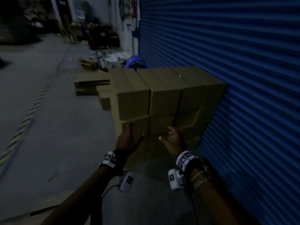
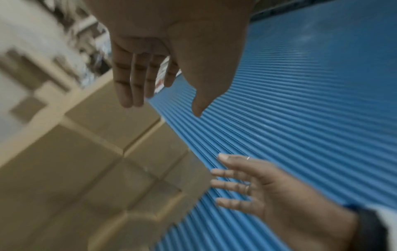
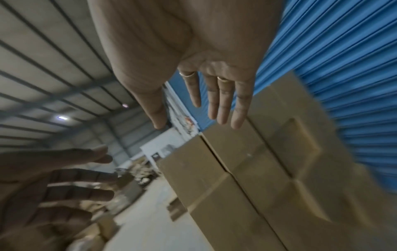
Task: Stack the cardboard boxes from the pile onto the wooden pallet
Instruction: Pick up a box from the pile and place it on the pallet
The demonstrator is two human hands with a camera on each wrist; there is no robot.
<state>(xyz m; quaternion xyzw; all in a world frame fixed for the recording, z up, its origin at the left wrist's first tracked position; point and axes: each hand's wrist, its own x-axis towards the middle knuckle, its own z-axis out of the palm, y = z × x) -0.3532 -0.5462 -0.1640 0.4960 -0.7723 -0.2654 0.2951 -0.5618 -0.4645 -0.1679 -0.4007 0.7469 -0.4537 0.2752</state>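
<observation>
A: Where were the boxes [image 1: 162, 101]?
B: We saw them piled at 12 o'clock, right against the blue door [image 1: 227, 46].
A: Did our hands hold one?
B: No. Our left hand [image 1: 128, 138] and right hand [image 1: 174, 141] reached out, fingers straight, holding nothing.

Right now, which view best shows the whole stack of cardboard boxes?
The head view: it shows the stack of cardboard boxes whole, from top to floor, against the blue shutter, though dimly. The wrist views are brighter but blurred, showing only parts of it behind each hand.
</observation>
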